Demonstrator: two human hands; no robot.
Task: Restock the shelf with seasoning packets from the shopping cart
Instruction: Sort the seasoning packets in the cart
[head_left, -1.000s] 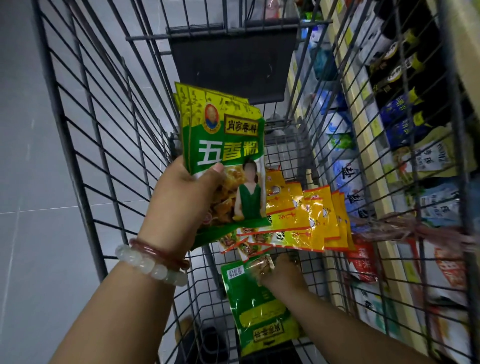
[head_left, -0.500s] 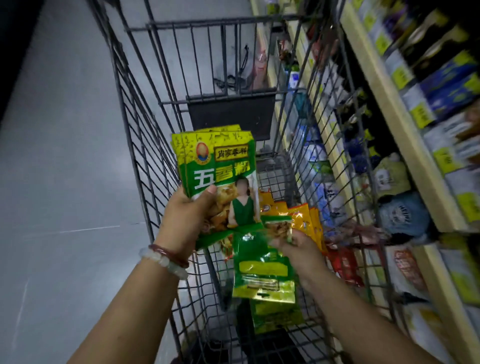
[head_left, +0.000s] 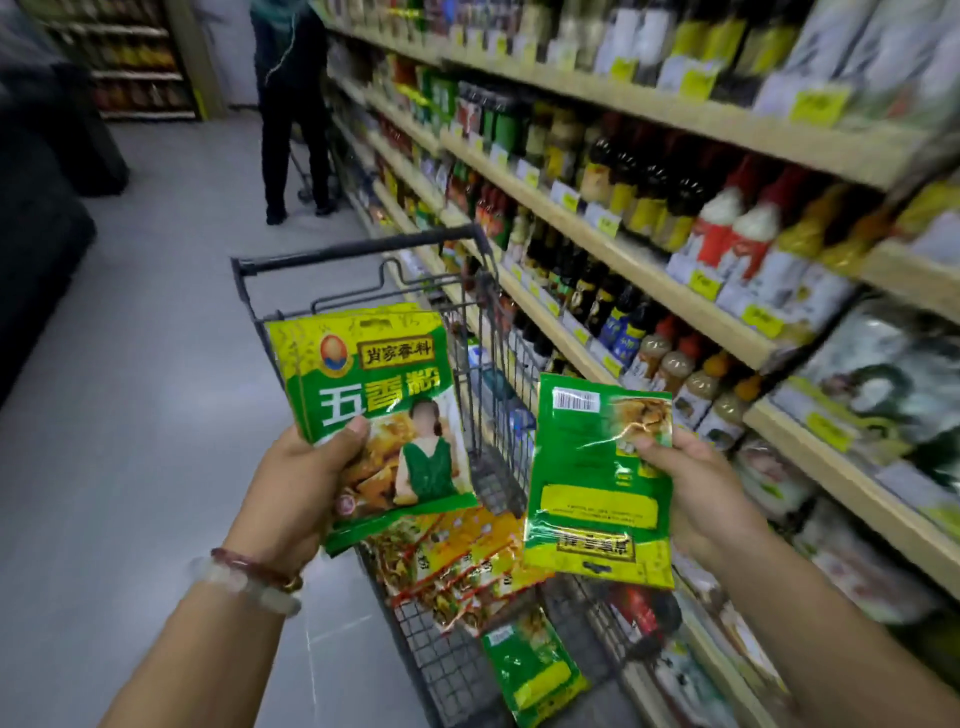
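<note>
Above the shopping cart (head_left: 363, 260), the left hand (head_left: 291, 493) grips a stack of green seasoning packets (head_left: 374, 410) while the right hand (head_left: 696, 493) pinches a single green packet (head_left: 592, 499) back-side up, with yellow packets (head_left: 457, 566) and another green one (head_left: 530, 670) lying inside the cart.

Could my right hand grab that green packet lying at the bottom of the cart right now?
Probably not yet. Your right hand already pinches a green packet, held up above the cart. The loose packet lies uncovered below, so the way down looks free once that hand is emptied.

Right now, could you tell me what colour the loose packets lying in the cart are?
Mostly yellow packets, plus one green packet; head view.
</note>
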